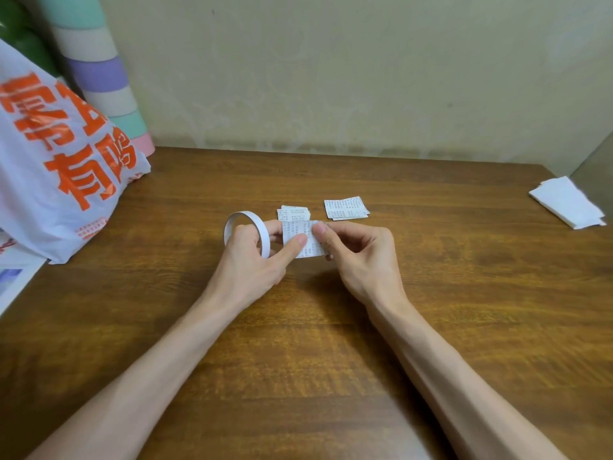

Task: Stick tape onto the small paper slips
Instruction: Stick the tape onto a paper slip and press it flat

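A small printed paper slip [300, 229] is held above the wooden table [331, 327] between both hands. My left hand [252, 257] pinches its left side with the thumb on top, and a thin white tape roll [250, 219] hangs around that hand's fingers. My right hand [358, 254] pinches the slip's right edge, thumb on top. Just behind lie two small stacks of printed slips, one [295, 212] directly behind the hands and one [346, 207] further right.
A white plastic bag with orange characters [63, 167] leans at the left. Behind it stands a pastel striped roll [102, 78]. A folded white paper [569, 202] lies at the right table edge. A beige wall closes the back.
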### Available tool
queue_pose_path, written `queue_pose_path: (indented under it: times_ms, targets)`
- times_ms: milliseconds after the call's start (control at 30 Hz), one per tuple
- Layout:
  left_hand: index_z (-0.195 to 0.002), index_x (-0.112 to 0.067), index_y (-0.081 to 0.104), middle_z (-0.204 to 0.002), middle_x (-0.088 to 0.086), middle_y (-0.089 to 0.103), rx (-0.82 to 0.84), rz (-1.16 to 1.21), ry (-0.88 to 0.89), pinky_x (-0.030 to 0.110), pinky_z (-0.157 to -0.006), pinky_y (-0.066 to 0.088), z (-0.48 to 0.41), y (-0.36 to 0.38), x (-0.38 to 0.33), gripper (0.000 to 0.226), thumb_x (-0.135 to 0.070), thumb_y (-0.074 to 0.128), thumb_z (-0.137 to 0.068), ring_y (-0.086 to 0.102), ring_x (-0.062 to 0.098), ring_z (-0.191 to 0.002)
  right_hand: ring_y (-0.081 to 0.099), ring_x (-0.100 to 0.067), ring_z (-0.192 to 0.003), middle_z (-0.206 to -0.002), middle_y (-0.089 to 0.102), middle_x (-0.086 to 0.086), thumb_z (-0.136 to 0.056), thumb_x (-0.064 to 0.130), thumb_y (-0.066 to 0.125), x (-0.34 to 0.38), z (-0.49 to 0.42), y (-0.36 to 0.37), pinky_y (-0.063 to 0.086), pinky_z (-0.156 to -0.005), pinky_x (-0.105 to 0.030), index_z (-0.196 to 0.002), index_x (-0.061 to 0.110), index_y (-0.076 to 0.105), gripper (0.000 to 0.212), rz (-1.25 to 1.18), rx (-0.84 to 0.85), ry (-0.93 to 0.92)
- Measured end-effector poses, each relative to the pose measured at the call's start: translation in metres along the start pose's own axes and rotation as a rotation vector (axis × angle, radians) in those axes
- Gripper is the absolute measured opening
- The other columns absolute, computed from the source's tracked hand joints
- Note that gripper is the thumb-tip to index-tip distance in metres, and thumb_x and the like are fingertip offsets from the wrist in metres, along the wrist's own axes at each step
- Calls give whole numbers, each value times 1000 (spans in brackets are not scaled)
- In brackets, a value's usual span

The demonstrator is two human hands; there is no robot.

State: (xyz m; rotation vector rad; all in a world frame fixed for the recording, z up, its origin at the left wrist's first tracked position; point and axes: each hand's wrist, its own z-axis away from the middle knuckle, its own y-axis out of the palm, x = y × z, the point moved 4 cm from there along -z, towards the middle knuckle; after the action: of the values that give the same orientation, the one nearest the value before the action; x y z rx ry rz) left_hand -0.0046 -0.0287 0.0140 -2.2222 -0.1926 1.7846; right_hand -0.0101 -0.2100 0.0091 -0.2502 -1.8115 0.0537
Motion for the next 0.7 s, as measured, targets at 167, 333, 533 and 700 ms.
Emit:
queue_pose_path:
  times_ms: [167,333,533,700]
  targets:
    - [-110,-27,77,-68,5,73,-17,42,-21,25,-47,39,-1,-4,0,15,-32,72,-98,42,14,-45,65,2,-66,-73,74,17,-95,23,78,2,2,3,49,-71,-16,-95,13,83,12,-70,27,2]
    - [-108,-23,77,-64,-8,70,-10,36,-23,21,-51,44,-1,-2,2,15,-33,70,-99,44,7,-43,64,-1,-63,-69,72,12,-93,18,80,0,-1,4,50,-68,-17,-73,28,71,24,-65,49,28]
    - [-105,-27,76,-57,6,64,-43,72,-20,30,-48,39,0,-3,-1,9,-32,72,-98,41,16,-47,69,-2,-72,-84,78,7,-95,19,78,-3,1,9,51,-73,-17,-99,9,78,11,-131,98,48]
    - [-108,-23,77,-85,-8,78,-16,89,-24,26,-53,43,0,-3,-1,18,-35,73,-96,43,11,-46,68,-3,-70,-83,77,7,-96,15,76,-3,0,8,51,-71,-16,-103,6,78,12,-104,122,30]
